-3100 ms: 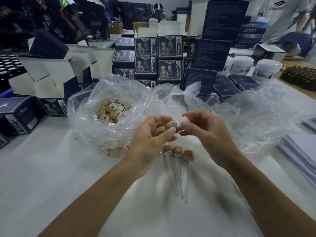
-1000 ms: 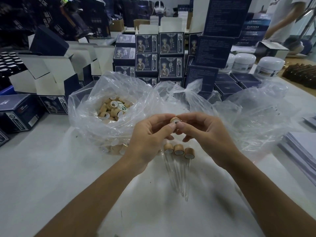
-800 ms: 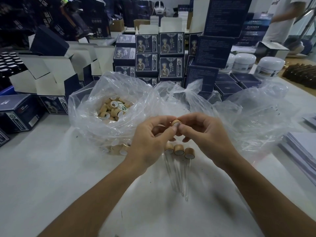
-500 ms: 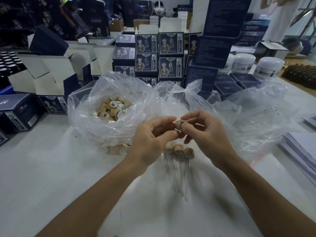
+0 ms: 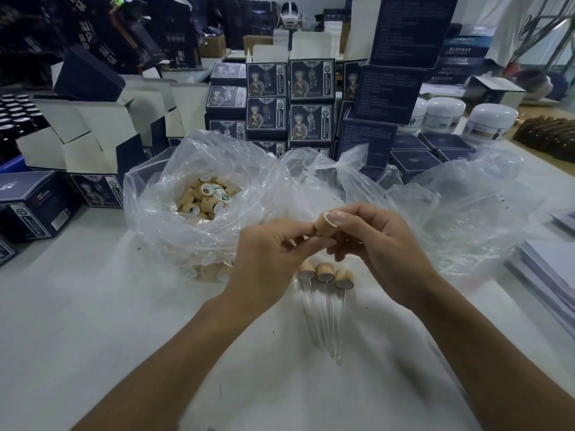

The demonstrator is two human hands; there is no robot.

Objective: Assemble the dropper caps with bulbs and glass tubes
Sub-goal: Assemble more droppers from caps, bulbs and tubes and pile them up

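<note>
A tan wooden dropper cap [image 5: 323,224] sits between both hands above the white table. My right hand [image 5: 378,248] pinches it with the thumb across its top, and my left hand [image 5: 270,259] pinches it from below with its fingertips. The cap's white-rimmed end faces up and left. Any bulb inside it is hidden. Just below the hands lie three assembled droppers [image 5: 325,276] side by side, their glass tubes [image 5: 329,321] pointing toward me. A clear plastic bag [image 5: 155,219] at the left holds several loose wooden caps [image 5: 205,197].
More crumpled clear bags [image 5: 466,206] lie behind and right of the hands. Dark printed boxes [image 5: 289,101] are stacked at the back, open cartons [image 5: 93,132] at the left, white jars [image 5: 491,122] at the back right, a paper stack [image 5: 547,269] at the right edge.
The cap has turned between my fingers, its side now showing, and my right thumb lies over its top. Both hands stay in nearly the same spot.
</note>
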